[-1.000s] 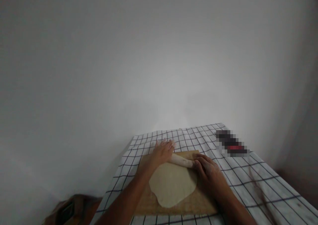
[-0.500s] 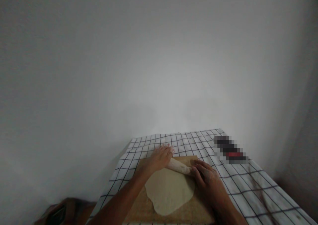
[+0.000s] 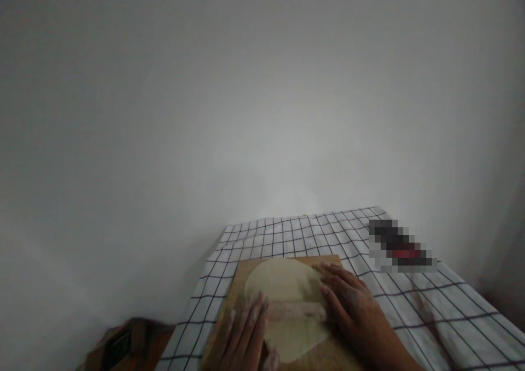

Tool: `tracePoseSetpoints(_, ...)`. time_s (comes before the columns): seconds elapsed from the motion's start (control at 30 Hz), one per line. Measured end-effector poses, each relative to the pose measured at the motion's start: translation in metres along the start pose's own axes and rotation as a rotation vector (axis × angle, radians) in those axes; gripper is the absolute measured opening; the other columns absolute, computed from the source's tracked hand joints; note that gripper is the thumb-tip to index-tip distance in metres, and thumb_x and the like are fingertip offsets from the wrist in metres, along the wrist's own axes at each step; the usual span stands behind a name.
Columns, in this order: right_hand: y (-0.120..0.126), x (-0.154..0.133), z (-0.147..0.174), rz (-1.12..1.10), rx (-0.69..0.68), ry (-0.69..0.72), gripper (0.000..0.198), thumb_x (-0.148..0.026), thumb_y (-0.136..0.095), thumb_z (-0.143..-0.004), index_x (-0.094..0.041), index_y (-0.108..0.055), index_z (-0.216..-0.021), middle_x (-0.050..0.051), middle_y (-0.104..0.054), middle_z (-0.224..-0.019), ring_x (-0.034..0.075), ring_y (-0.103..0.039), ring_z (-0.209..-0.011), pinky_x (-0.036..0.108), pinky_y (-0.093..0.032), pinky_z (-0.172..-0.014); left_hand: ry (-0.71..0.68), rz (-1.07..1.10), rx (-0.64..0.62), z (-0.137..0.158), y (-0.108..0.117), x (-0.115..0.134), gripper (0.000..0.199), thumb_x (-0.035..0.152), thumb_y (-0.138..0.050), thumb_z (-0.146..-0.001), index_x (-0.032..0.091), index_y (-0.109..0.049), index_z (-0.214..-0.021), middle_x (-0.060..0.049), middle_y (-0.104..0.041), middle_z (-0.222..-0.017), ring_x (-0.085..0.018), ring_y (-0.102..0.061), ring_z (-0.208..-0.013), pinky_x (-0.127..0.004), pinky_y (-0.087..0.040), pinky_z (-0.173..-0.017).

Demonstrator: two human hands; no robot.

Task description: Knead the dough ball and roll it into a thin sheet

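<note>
A pale rolling pin (image 3: 296, 310) lies crosswise on a thin, flat sheet of dough (image 3: 283, 278). The dough rests on a wooden board (image 3: 241, 277). My left hand (image 3: 245, 330), slightly blurred and dusted with flour, lies with its fingers stretched out over the pin's left end, which it hides. Over the right end is my right hand (image 3: 353, 300), its palm down on the pin and its fingers extended forward past it, near the dough's right edge. Neither hand wraps visibly around the pin.
A white tablecloth with dark grid lines (image 3: 287, 234) covers the table under the board. Toward the right edge lies a pixelated dark and red object (image 3: 400, 246). A pale wall (image 3: 262, 114) rises behind the table. Beyond its left side, a brown object (image 3: 127, 343) stands lower down.
The rolling pin has come from the dough's far edge back toward me, now nearly level. My left hand has drawn back a lot, the right slightly. The dough's far edge is uncovered. The view has shifted slightly.
</note>
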State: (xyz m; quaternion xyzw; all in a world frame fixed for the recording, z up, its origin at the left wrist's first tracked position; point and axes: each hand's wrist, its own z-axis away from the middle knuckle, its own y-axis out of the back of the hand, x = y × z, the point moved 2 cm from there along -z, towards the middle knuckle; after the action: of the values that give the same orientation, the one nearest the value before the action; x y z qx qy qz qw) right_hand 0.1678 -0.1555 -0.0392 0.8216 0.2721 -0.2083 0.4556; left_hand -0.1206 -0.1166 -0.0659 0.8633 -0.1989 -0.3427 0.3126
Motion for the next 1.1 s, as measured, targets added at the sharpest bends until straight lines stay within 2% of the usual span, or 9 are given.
tracePoseSetpoints(0.13,0.001,0.001,-0.002,-0.005,0.032,-0.002,0.033,-0.037,-0.044,-0.1,-0.03,-0.064,-0.125,0.005,-0.063,-0.133,0.026,-0.053,-0.13,0.048,-0.045,-0.109,0.035,0.14,-0.185,-0.076,-0.021,-0.02,0.054,0.034,-0.038,-0.1,0.024,-0.033,-0.153,-0.007,-0.039,-0.156,-0.028,-0.036,-0.144,-0.053,-0.033,-0.115)
tracePoseSetpoints(0.27,-0.002,0.014,-0.004,0.0,0.115,-0.018,0.032,-0.032,-0.041,-0.101,-0.025,-0.063,-0.123,0.008,-0.065,-0.13,0.025,-0.058,-0.123,0.046,-0.048,-0.106,-0.034,0.233,-0.375,-0.156,-0.072,-0.033,0.043,0.024,-0.035,-0.101,0.026,-0.052,-0.14,-0.009,-0.05,-0.149,-0.034,-0.043,-0.138,-0.061,-0.04,-0.107)
tracePoseSetpoints(0.4,-0.002,0.029,-0.007,0.006,0.156,-0.026,0.032,-0.033,-0.04,-0.1,-0.025,-0.064,-0.119,0.008,-0.067,-0.125,0.024,-0.061,-0.119,0.043,-0.05,-0.104,-0.077,0.274,-0.407,-0.193,-0.1,-0.034,0.04,0.023,-0.044,-0.098,0.027,-0.058,-0.136,-0.011,-0.055,-0.143,-0.037,-0.052,-0.13,-0.062,-0.047,-0.099)
tracePoseSetpoints(0.53,-0.001,0.023,-0.008,-0.031,0.108,-0.011,0.033,-0.034,-0.039,-0.101,-0.025,-0.068,-0.114,0.006,-0.069,-0.122,0.023,-0.062,-0.119,0.042,-0.049,-0.105,-0.079,0.297,-0.389,-0.173,-0.076,-0.034,0.04,0.021,-0.038,-0.101,0.023,-0.056,-0.137,-0.01,-0.052,-0.146,-0.03,-0.047,-0.136,-0.053,-0.043,-0.108)
tracePoseSetpoints(0.63,0.001,0.008,-0.005,-0.057,0.018,0.041,0.03,-0.038,-0.046,-0.099,-0.026,-0.072,-0.106,0.006,-0.066,-0.129,0.025,-0.057,-0.125,0.044,-0.046,-0.108,-0.043,0.298,-0.361,-0.127,-0.038,-0.033,0.041,0.025,-0.034,-0.103,0.026,-0.055,-0.137,-0.005,-0.045,-0.152,-0.026,-0.04,-0.141,-0.049,-0.041,-0.111)
tracePoseSetpoints(0.73,0.004,-0.005,-0.002,-0.046,-0.066,0.121,0.026,-0.042,-0.059,-0.092,-0.028,-0.072,-0.109,0.005,-0.058,-0.14,0.029,-0.048,-0.135,0.05,-0.04,-0.112,0.001,0.349,-0.294,-0.075,-0.005,-0.026,0.042,0.03,-0.046,-0.098,0.028,-0.051,-0.14,-0.003,-0.043,-0.154,-0.026,-0.037,-0.143,-0.052,-0.039,-0.114)
tracePoseSetpoints(0.83,0.005,-0.01,0.002,-0.038,-0.108,0.172,0.026,-0.041,-0.062,-0.09,-0.029,-0.071,-0.111,0.004,-0.054,-0.145,0.03,-0.04,-0.141,0.053,-0.036,-0.115,0.153,0.458,-0.257,-0.039,0.016,-0.022,0.041,0.03,-0.054,-0.094,0.029,-0.054,-0.134,-0.002,-0.061,-0.137,-0.021,-0.055,-0.128,-0.038,-0.051,-0.105)
tracePoseSetpoints(0.97,0.0,-0.011,0.005,-0.074,-0.202,0.224,0.025,-0.036,-0.057,-0.094,-0.027,-0.069,-0.114,0.005,-0.051,-0.148,0.028,-0.039,-0.142,0.049,-0.04,-0.113,0.305,0.517,-0.221,-0.024,0.032,-0.031,0.022,0.03,-0.049,-0.097,0.035,-0.066,-0.11,0.003,-0.074,-0.107,-0.017,-0.068,-0.104,-0.027,-0.059,-0.086)
tracePoseSetpoints(1.1,-0.002,-0.015,0.007,-0.08,-0.247,0.273,0.029,-0.036,-0.052,-0.097,-0.027,-0.067,-0.12,0.006,-0.057,-0.143,0.026,-0.045,-0.138,0.047,-0.038,-0.115,0.09,0.286,-0.11,-0.016,0.03,-0.03,0.043,0.028,-0.049,-0.094,0.032,-0.054,-0.136,0.001,-0.069,-0.125,-0.019,-0.066,-0.111,-0.031,-0.057,-0.093)
